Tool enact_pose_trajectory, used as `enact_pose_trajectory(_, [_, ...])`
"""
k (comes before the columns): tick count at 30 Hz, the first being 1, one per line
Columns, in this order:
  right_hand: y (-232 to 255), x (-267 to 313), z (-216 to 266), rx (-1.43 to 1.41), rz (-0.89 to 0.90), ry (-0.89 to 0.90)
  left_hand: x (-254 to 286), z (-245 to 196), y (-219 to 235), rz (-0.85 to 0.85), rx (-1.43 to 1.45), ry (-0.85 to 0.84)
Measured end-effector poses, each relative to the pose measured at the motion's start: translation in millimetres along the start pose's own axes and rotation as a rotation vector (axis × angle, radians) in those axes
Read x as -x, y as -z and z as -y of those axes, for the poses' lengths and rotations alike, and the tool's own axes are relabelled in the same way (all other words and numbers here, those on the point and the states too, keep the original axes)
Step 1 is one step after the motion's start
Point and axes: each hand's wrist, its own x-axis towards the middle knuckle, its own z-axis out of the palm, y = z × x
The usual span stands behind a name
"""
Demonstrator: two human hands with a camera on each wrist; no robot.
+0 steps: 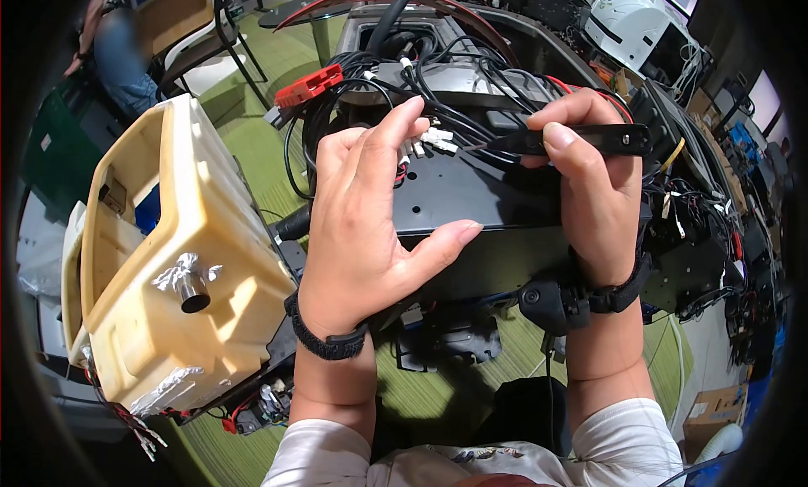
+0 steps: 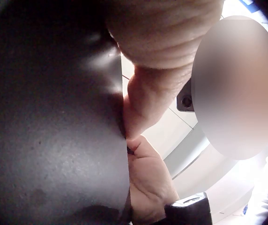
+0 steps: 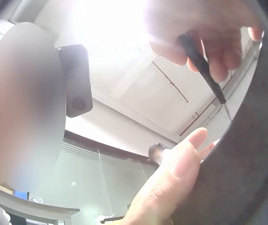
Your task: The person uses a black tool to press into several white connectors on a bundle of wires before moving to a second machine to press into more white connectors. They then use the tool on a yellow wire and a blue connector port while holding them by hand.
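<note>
My right hand [image 1: 599, 188] pinches a slim black tool [image 1: 619, 139] between thumb and fingers, its thin tip pointing left at a cluster of white connectors [image 1: 439, 140]. Beside these connectors is my left hand [image 1: 353, 222], thumb spread out and index finger extended over the black metal box [image 1: 497, 201]; whether its other fingertips touch the connectors is hidden. Black cables [image 1: 454, 95] run behind both hands. In the right wrist view the tool [image 3: 200, 63] slants down toward a dark surface, above my left hand [image 3: 167, 180]. A dark panel covers much of the left wrist view.
A large cream plastic shell [image 1: 223, 226] with a metal pipe stub stands at the left. Behind the hands lies a red connector [image 1: 309, 85]. More wiring and electronics crowd the right side. A seated person [image 1: 122, 58] and a chair [image 1: 198, 32] are at the back left.
</note>
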Motion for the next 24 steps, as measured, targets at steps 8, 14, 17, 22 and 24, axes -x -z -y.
enact_pose_trajectory(8, [-7, -1, 3, -0.034, -0.022, 0.009, 0, -1, 0, -0.002, 0.014, 0.008])
enact_pose_trajectory(14, [-6, 0, 0, -0.138, -0.016, 0.025, 0, 0, 0, -0.003, 0.019, 0.015])
enact_pose_trajectory(17, [-7, 0, 3, -0.067, 0.053, -0.008, 1, -1, 0, -0.003, 0.015, 0.02])
enact_pose_trajectory(22, [-13, 1, 4, -0.062, 0.022, 0.004, 1, 0, 1, -0.008, 0.004, 0.002])
enact_pose_trajectory(24, [-6, 1, 4, -0.014, 0.157, -0.027, 1, 0, 1, -0.011, -0.014, -0.011])
